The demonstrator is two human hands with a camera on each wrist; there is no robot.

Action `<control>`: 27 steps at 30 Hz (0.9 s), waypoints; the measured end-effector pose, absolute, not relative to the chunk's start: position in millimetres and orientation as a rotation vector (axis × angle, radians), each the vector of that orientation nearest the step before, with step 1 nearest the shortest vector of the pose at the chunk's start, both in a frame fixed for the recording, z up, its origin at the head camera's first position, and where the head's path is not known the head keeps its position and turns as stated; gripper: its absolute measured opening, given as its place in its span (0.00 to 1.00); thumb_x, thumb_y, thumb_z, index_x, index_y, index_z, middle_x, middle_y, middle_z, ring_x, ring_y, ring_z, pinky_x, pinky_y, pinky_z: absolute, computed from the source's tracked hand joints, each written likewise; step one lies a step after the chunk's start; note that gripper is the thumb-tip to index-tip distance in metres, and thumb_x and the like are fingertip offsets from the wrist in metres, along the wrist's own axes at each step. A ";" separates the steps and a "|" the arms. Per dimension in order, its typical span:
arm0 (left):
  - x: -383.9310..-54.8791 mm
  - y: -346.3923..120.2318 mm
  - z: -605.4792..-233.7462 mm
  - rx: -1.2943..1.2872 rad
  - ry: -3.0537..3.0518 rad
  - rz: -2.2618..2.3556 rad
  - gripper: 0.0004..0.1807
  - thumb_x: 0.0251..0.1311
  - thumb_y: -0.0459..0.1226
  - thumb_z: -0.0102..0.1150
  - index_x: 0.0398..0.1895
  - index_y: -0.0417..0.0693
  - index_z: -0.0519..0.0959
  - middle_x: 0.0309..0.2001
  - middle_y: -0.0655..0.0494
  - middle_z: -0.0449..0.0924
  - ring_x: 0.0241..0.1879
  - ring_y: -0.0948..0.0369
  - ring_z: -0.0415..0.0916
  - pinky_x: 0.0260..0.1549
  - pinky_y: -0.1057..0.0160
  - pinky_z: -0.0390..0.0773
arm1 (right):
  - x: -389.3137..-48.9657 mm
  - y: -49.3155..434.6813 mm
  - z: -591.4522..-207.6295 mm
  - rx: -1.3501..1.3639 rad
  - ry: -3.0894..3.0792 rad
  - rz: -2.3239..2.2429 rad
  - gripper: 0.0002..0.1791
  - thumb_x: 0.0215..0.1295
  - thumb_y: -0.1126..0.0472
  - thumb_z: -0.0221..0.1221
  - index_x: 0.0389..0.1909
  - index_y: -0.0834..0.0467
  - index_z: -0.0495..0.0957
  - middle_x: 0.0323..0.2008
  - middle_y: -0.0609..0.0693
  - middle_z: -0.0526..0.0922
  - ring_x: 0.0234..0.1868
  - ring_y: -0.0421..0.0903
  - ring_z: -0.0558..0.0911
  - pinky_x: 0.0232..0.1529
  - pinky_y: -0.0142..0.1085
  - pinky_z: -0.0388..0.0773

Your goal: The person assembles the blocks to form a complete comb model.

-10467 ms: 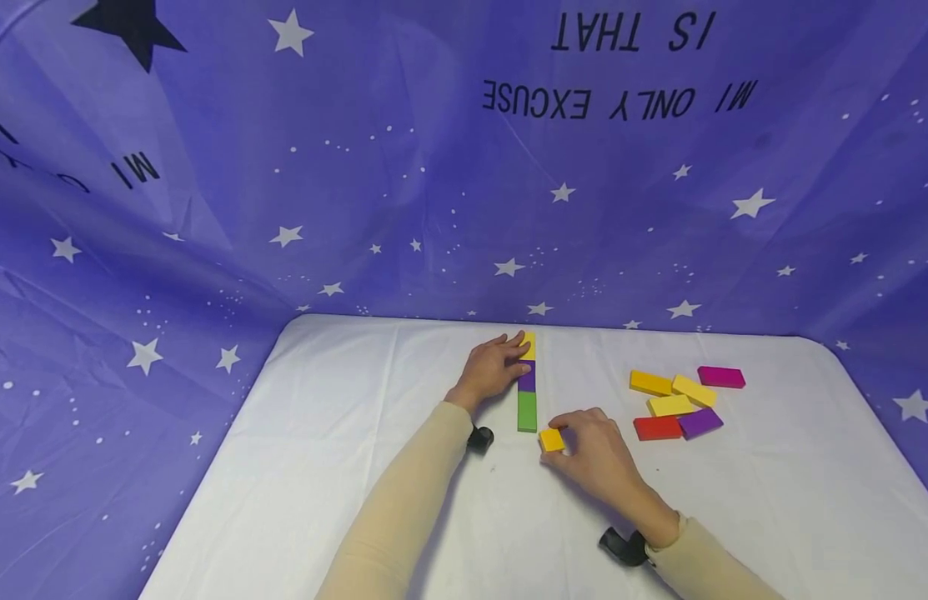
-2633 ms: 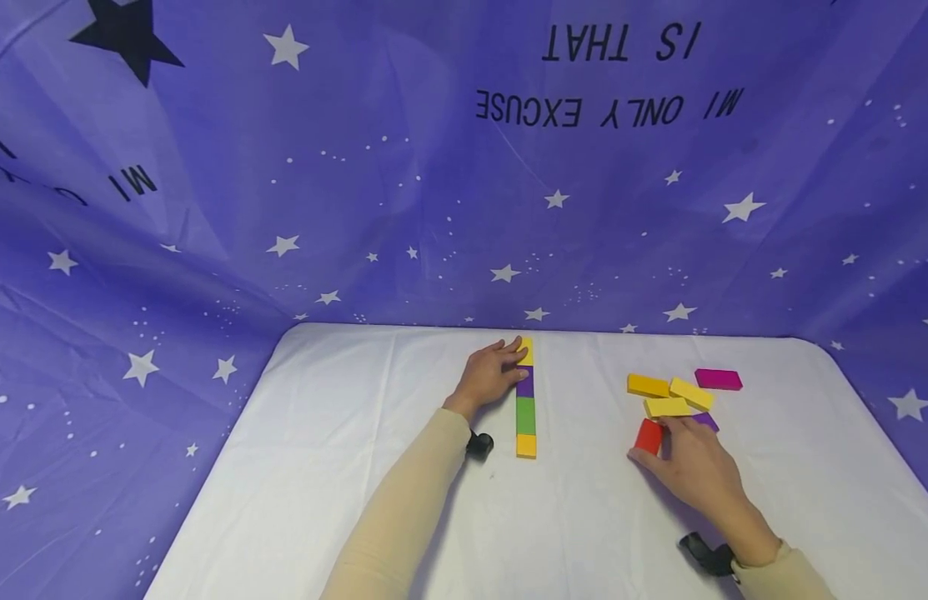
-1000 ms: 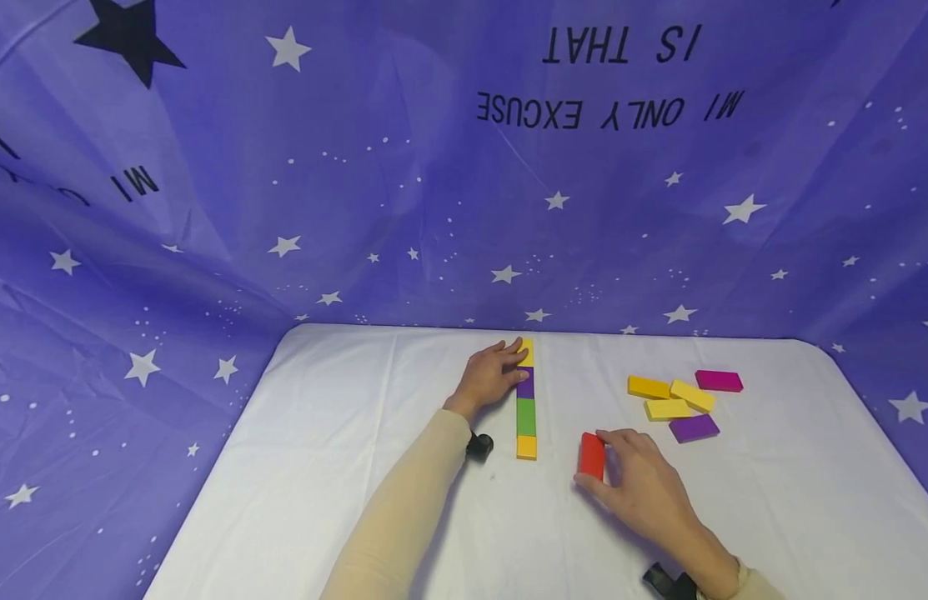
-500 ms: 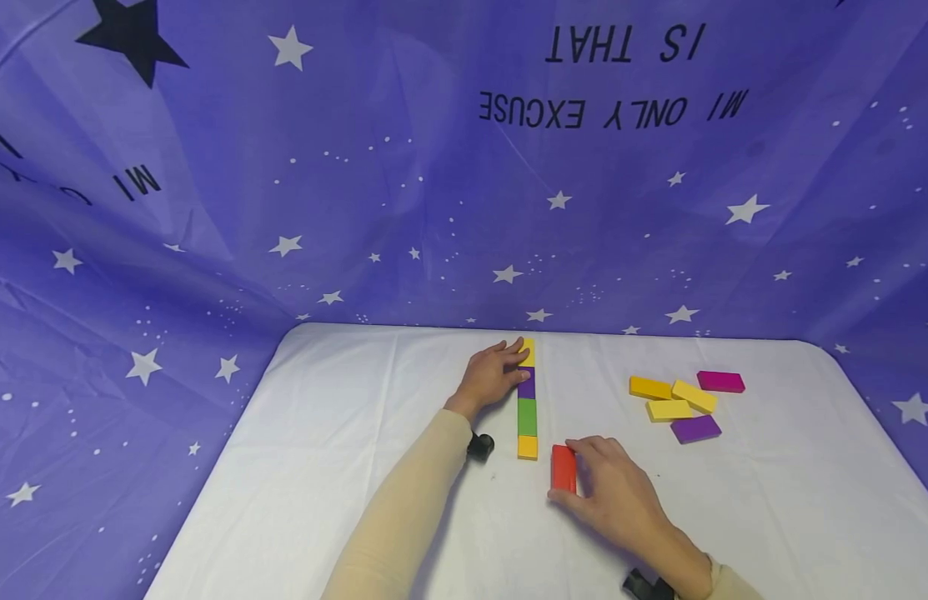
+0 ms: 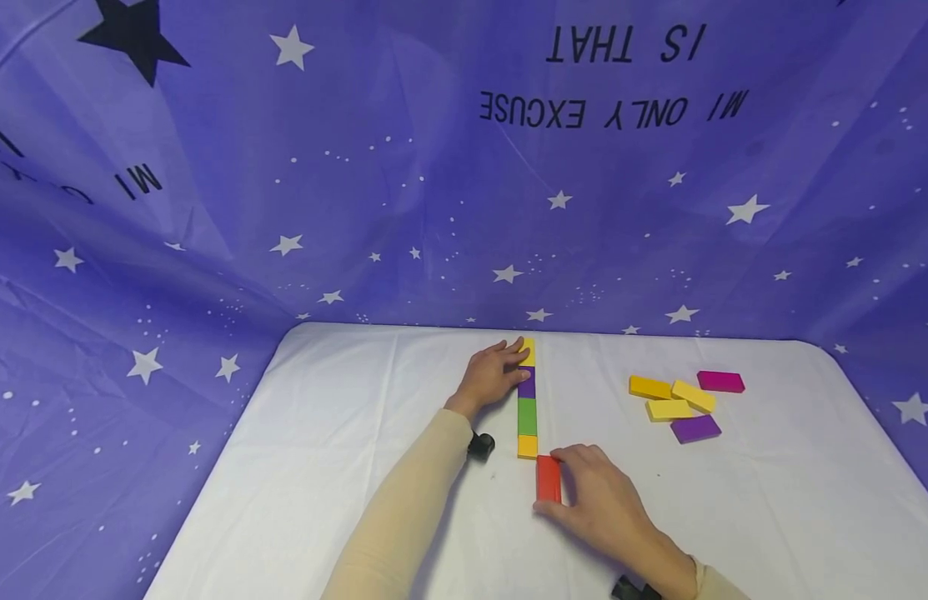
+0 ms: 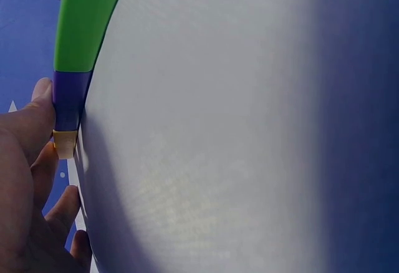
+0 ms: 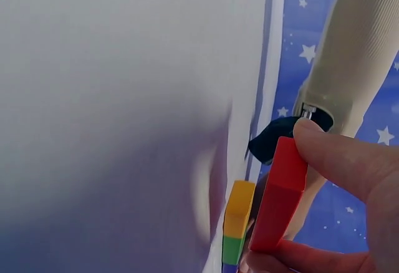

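My right hand (image 5: 602, 504) pinches a red block (image 5: 549, 479) by its two ends between thumb and fingers. In the right wrist view the red block (image 7: 280, 195) is beside the near end of the row. That row runs front to back: an orange block (image 5: 527, 447), a green block (image 5: 527, 417), a purple block (image 5: 527, 384) and a yellow block (image 5: 529, 354) at the far end. Resting on the row's far part, my left hand (image 5: 488, 377) has its thumb on the purple block and its fingers, loosely extended, at the yellow one.
To the right on the white-covered table (image 5: 321, 392) lie an orange-yellow block (image 5: 649, 387), two pale yellow blocks, one (image 5: 669, 410) nearer, a purple block (image 5: 696, 429) and a magenta block (image 5: 721, 382). A blue starry cloth (image 5: 433, 208) hangs behind the table.
The right hand set an orange block at the row's near end, then took the red block from the pile and carried it left to the row. The left hand stays at the row's far end.
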State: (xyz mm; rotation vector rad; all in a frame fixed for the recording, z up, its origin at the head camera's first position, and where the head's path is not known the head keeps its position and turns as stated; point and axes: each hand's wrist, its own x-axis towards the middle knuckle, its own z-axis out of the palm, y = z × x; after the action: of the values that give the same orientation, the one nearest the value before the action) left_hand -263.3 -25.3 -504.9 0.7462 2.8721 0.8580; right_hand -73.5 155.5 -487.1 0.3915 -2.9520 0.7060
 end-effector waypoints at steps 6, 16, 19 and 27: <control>-263.1 -24.7 -505.3 0.748 2.877 0.860 0.25 0.68 0.46 0.61 0.67 0.53 0.76 0.73 0.59 0.66 0.74 0.52 0.60 0.73 0.53 0.58 | -71.8 150.1 -486.7 0.380 -2.991 0.715 0.36 0.42 0.42 0.79 0.50 0.58 0.82 0.46 0.48 0.83 0.49 0.46 0.79 0.50 0.45 0.81; -263.3 -24.6 -506.1 0.742 2.876 0.860 0.25 0.69 0.46 0.61 0.67 0.52 0.75 0.73 0.58 0.66 0.74 0.52 0.60 0.73 0.53 0.58 | -72.4 144.6 -491.5 0.413 -2.984 0.678 0.37 0.39 0.40 0.79 0.48 0.58 0.82 0.43 0.47 0.83 0.47 0.45 0.79 0.48 0.43 0.81; -263.5 -24.5 -506.1 0.744 2.879 0.853 0.25 0.69 0.46 0.60 0.67 0.52 0.75 0.73 0.59 0.66 0.73 0.52 0.61 0.73 0.52 0.59 | -72.2 143.5 -495.4 0.439 -2.973 0.654 0.37 0.38 0.41 0.80 0.47 0.58 0.82 0.42 0.46 0.83 0.45 0.44 0.79 0.46 0.42 0.81; -264.7 -24.9 -506.9 0.749 2.885 0.866 0.25 0.68 0.46 0.61 0.67 0.53 0.76 0.73 0.59 0.66 0.73 0.52 0.61 0.72 0.53 0.59 | -73.3 140.4 -498.5 0.466 -2.988 0.613 0.38 0.36 0.40 0.80 0.46 0.58 0.82 0.40 0.45 0.82 0.43 0.43 0.79 0.45 0.41 0.82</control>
State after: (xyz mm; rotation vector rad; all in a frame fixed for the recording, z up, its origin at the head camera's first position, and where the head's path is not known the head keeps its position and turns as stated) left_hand -264.7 -24.9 -506.9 0.7493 2.8847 0.8665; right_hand -73.3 140.4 -498.5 0.4659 -2.9877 0.6130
